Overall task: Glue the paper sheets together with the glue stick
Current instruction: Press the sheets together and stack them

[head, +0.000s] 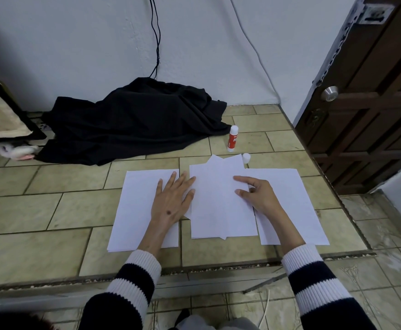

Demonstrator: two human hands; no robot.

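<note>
Taking the middle stack of paper sheets (220, 206) as landmark, and going left to right.

Far left of the stack and behind it: a black cloth (132, 122) heaped against the wall, well apart from the work. Just left of the stack: a separate left sheet (135, 210) lying flat on the tiled surface (52, 186), its right edge near the stack's left edge. Resting across that gap: the left hand (173, 198), flat, fingers straight and spread, fingertips touching the stack's left edge; nothing held in this grip.

The stack itself: several sheets overlapped and fanned out of square, corners poking out at the top and bottom edges. Judged mid-task: these look pressed together, though no glue line can be made out, so cannot tell how many are bonded. Probably being smoothed or aligned now.

On the stack's right edge: the right hand (256, 194), forefinger stretched onto the top sheet, other fingers loosely curled, thumb at the sheet's edge; cannot tell whether pinching or only pressing. Right of the stack, partly tucked under it: a right sheet (297, 206).

Behind the stack, toward the wall: the glue stick (232, 138) upright, uncapped, its white cap (246, 158) standing just beside the stack's top right corner.

Likely left: gluing on the outer sheets. Open room: bare tile left of the left sheet and in front of the stack up to the surface's front edge; tighter on the right, near the surface's side edge.
</note>
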